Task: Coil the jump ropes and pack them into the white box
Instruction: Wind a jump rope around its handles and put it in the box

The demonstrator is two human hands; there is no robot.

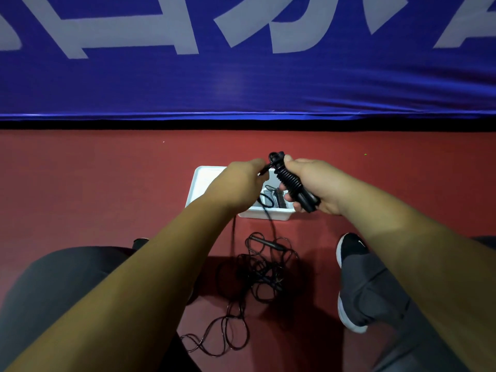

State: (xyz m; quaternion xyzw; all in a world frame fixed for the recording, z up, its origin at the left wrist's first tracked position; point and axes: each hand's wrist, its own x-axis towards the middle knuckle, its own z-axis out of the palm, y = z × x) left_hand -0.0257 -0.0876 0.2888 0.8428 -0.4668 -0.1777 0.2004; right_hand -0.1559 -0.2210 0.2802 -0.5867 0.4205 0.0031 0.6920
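My right hand (316,183) grips a black jump rope bundle (291,182), its cord wound tightly round the handles, held above the white box (204,181). My left hand (241,183) pinches the loose end of that cord beside the bundle's top. The white box sits on the red floor, partly hidden by my hands; a coiled rope (273,198) lies inside it. A tangle of loose black jump ropes (257,267) lies on the floor in front of the box, with one cord running up towards my hands.
A blue banner (241,76) with large white letters stands behind the box. My knees in grey trousers flank the rope tangle, and a black shoe (351,249) rests at the right on the red floor (107,183).
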